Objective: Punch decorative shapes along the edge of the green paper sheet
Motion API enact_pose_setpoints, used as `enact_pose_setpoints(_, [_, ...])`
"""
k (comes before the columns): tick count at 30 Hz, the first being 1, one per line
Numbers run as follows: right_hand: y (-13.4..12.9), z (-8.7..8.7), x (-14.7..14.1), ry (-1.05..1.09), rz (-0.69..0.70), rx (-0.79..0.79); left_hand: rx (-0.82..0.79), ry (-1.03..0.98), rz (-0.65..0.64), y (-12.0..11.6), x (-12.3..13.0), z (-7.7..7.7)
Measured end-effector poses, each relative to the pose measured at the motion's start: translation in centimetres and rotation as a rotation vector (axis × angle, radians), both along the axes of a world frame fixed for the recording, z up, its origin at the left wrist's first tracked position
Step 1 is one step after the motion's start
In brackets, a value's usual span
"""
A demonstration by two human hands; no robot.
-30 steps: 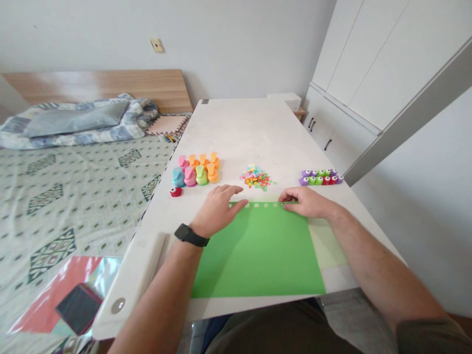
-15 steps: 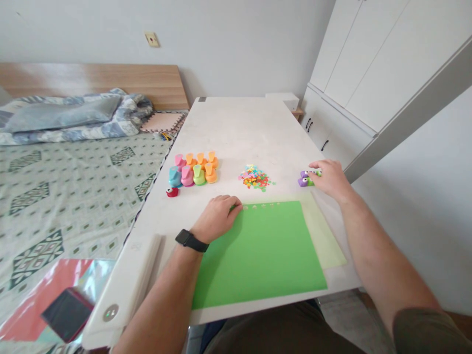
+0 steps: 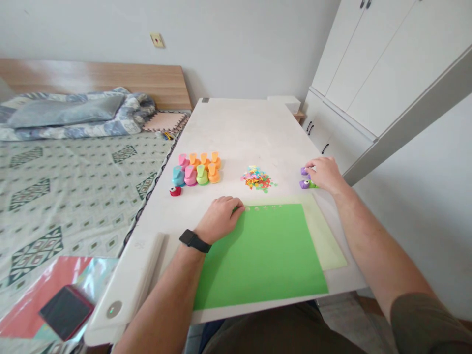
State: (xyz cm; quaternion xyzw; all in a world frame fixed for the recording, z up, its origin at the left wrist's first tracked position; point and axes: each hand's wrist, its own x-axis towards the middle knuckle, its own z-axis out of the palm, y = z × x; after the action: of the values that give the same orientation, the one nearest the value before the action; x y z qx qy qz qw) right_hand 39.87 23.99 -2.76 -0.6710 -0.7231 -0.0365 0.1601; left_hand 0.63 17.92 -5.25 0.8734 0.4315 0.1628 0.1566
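Note:
My left hand (image 3: 220, 219) rests on the top left corner of a bright green paper sheet (image 3: 260, 258), its fingers together and pressing on the sheet. A row of small punched shapes (image 3: 263, 208) runs along the sheet's top edge, next to those fingertips. Under the green sheet lies a pale green sheet (image 3: 324, 236). My right hand (image 3: 324, 175) is curled over a group of small purple and green craft punches (image 3: 308, 178), hiding most of them. A pile of colourful paper cut-outs (image 3: 257, 179) lies between my hands, farther up the table.
Several larger pastel craft punches (image 3: 195, 169) and a small red punch (image 3: 175, 191) stand on the white table (image 3: 243, 132). A long white object (image 3: 127, 280) lies along its left edge. A patterned bed (image 3: 73, 177) lies left, white cabinets (image 3: 350, 64) right.
My right hand has moved from the green sheet's top edge rightward and up onto the small punches. My left hand stays near the sheet's top left corner, and the view has shifted slightly.

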Motion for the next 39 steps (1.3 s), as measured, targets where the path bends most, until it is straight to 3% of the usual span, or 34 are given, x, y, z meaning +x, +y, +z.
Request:
enact_pose_setpoints(3, [-2.2,1.8,-2.0,0.172,0.039,0.077,0.006,-0.002,0.001,0.0,-0.1,-0.1])
enact_pose_setpoints(6, [-4.9,2.6,-4.2,0.355,0.149,-0.102,0.011,-0.008,0.003,0.1,-0.1,-0.1])
enact_pose_setpoints(11, [-7.3,0.6,-6.1,0.479,0.303,-0.303,0.019,-0.001,0.001,0.0,-0.1,0.1])
enact_pose_setpoints(15, [-7.3,-0.9,-6.2,0.552,0.299,-0.320,0.028,0.003,0.005,0.0,-0.2,0.2])
enact_pose_setpoints(21, [-7.3,-0.8,-6.1,0.667,0.364,-0.353,0.035,-0.005,0.006,0.1,-0.2,0.3])
enact_pose_setpoints(39, [-7.5,-0.8,-6.5,0.535,0.431,-0.524,0.055,-0.002,-0.001,0.0,-0.2,0.4])
